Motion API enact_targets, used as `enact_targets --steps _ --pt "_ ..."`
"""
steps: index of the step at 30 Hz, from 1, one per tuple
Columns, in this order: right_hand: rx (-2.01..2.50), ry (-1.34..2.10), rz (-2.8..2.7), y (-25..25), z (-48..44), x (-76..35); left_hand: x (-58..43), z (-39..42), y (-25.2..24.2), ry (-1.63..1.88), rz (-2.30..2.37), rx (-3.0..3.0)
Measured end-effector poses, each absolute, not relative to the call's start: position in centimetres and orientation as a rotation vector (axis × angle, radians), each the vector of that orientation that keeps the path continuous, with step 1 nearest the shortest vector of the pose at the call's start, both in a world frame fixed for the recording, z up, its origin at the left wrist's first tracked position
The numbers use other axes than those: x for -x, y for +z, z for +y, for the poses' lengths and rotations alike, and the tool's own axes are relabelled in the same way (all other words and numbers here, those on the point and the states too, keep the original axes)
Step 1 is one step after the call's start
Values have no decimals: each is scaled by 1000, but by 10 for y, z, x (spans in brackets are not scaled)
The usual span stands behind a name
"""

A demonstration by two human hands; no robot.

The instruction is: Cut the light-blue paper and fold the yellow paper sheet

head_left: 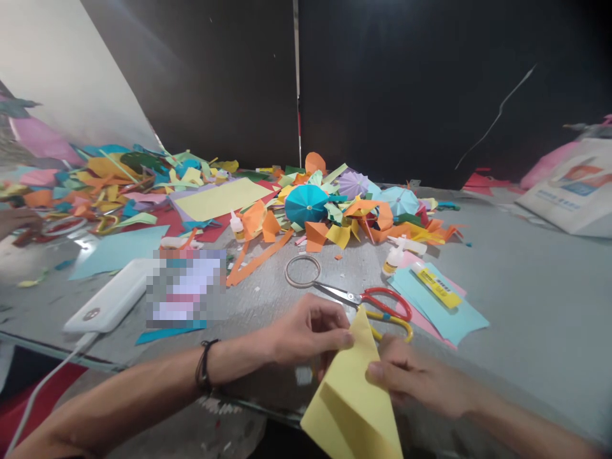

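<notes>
A folded sheet of yellow paper (356,389) comes to a point at its top and hangs over the table's front edge. My left hand (313,328) pinches it near the tip, thumb in front. On its right edge my right hand (411,376) grips it between thumb and curled fingers, somewhat blurred. Just beyond the paper lie scissors with red handles (389,299) and, partly under them, a yellow-handled pair (406,328). A roll of tape (303,271) rests flat beside the blades.
Paper scraps and folded paper umbrellas (306,204) heap along the back. At right are a glue bottle (393,258), a yellow packet (436,287) on blue paper (459,322) and a white bag (574,185). A white power bank (112,296) lies left, near another person's hand (19,223).
</notes>
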State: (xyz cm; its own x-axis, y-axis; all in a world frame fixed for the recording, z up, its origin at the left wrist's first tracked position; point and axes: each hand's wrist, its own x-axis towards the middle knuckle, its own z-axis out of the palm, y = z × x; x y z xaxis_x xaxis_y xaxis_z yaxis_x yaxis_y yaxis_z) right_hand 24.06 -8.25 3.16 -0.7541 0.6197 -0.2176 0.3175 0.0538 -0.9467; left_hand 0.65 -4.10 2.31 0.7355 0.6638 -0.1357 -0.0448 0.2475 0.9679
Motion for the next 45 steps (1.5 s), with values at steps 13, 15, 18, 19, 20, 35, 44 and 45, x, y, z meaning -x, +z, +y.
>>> enact_targets --steps 13,15,18,19,20,35,44,45 --pt "942 1779 -2204 41 -81 -244 -4 -37 25 564 600 -1286" --pt "915 1807 -2206 38 -81 -245 -4 -36 23 563 599 -1290" --pt "886 1818 -2225 35 -80 -247 -4 -35 23 569 612 -1293" --pt "882 1815 -2224 34 -80 -247 -4 -35 24 572 616 -1293" --pt "879 1821 -2219 34 -80 -247 -3 -35 24 575 618 -1296" --pt "820 1754 -2266 35 -81 -247 -3 -30 27 638 611 -1321" --pt "820 1716 -2270 27 -79 -246 -1 -26 22 670 586 -1337" --pt "830 1712 -2259 27 -79 -246 -1 -25 22 676 588 -1341"
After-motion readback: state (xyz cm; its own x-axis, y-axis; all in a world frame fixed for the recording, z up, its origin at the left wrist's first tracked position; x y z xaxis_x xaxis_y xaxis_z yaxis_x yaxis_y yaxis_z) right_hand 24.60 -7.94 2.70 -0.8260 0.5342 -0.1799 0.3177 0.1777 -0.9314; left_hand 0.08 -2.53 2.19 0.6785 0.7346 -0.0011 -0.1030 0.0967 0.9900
